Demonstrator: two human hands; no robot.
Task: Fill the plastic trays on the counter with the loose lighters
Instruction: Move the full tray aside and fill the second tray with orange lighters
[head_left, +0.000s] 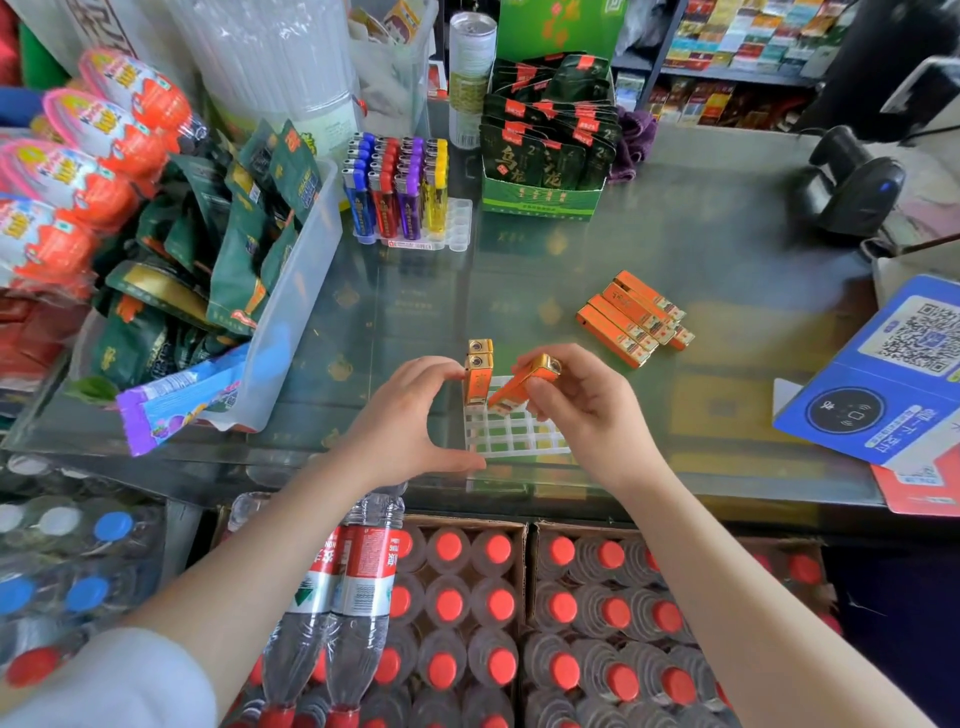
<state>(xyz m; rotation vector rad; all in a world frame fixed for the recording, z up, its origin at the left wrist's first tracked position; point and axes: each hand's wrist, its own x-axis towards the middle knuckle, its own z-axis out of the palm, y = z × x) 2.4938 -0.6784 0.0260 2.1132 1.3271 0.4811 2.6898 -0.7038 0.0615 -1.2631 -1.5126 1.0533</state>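
Trays came first: a white grid tray (511, 434) sat on the glass bench (675, 218) near its front edge, with two orange lighters (478, 376) upright in its far-left cells and the other cells bare. The left hand (410, 421) touched those two with its fingertips and braced the tray's near corner with its thumb, gripping nothing. The right hand (582, 400) pinched a third orange lighter (522, 384), tilted, its base over the tray. More orange lighters (634, 317) lay loose in a heap to the right, well apart. A far tray (457, 228) held blue, red, purple and yellow lighters (397, 187) in rows. A green box (540, 200) held dark packets marked "2". Writing elsewhere was too small to read.
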